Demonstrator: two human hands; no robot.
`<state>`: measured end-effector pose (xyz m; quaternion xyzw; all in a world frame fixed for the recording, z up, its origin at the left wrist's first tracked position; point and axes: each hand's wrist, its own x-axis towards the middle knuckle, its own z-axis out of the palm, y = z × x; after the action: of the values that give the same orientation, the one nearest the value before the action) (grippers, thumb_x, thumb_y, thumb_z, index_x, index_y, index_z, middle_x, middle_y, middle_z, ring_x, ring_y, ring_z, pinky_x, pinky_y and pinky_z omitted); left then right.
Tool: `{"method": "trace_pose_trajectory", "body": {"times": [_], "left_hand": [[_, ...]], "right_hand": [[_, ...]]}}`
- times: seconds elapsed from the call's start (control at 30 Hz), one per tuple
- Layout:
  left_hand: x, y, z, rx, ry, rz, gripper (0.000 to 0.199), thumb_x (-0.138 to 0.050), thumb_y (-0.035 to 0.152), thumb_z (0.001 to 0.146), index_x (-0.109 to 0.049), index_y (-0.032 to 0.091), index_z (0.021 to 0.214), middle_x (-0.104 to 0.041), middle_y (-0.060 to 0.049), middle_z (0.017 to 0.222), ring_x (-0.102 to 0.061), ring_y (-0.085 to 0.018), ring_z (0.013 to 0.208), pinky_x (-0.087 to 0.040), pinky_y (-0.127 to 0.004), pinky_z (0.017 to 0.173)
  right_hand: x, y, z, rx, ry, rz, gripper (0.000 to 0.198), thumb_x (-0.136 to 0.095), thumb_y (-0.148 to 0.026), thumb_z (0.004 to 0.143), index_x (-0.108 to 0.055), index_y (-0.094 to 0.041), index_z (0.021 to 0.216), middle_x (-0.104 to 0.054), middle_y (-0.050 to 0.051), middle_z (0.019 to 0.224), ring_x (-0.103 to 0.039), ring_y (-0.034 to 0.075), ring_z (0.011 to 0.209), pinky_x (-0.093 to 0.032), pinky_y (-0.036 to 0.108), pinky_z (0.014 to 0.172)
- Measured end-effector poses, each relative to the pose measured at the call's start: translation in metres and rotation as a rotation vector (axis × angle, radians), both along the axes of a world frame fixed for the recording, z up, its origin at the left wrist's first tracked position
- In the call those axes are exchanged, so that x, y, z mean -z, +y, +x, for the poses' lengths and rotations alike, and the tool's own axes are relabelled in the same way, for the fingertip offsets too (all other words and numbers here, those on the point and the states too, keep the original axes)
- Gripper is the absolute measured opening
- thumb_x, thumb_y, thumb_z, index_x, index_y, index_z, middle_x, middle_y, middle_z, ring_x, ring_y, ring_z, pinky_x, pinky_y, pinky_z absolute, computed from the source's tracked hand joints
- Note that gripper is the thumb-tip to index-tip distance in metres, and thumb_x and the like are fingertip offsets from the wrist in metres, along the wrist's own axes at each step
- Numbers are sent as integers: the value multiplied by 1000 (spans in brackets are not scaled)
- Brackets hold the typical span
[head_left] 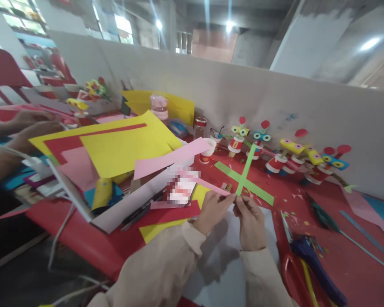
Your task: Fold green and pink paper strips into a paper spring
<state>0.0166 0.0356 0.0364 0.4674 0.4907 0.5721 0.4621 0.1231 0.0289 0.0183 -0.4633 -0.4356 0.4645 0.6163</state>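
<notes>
center: the left hand [213,209] and right hand [251,221], fingers closed in a pinch on the meeting near ends of a pink strip [213,186] and a raised green strip [250,158]; fingertips hide the join. pixelation masks a pale flat object [183,187]. bare bench [355,266] spreads at lower right. the raised strip's long axis points up-frame, leaning right; the pink one runs leftward.

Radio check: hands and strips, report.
Left hand and right hand pinching where pink strip meets green strip. Loose green strip lies just beyond.
</notes>
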Motion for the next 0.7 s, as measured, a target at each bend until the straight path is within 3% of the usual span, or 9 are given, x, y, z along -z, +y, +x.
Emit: {"method": "trace_pose_trajectory", "body": {"times": [0.27,0.6,0.7], "left_hand": [[4,12,-2,178,-248,-156,31,-65,43,64,-56,16,52,-47,1,49,-40,-10,48,-31,-24,48],[6,11,-8,162,-67,-119,28,-68,39,64,-56,16,53,-47,3,50,-42,-11,53,-33,-25,56],[1,13,-11,271,-106,-128,21,-70,33,62,-59,16,57,-51,2,55,-45,-12,58,-35,-26,59]], "right_hand": [[-9,3,0,-72,265,-92,30,-66,-45,69,-65,-15,75,-62,2,62,-53,11,52,-40,24,49],[-12,2,-1,-46,146,-87,19,-71,-31,65,-67,-16,76,-60,-2,58,-52,10,52,-40,22,50],[-11,3,0,-30,175,-101,19,-72,-31,63,-66,-16,75,-62,-1,59,-53,10,52,-40,23,50]]}}
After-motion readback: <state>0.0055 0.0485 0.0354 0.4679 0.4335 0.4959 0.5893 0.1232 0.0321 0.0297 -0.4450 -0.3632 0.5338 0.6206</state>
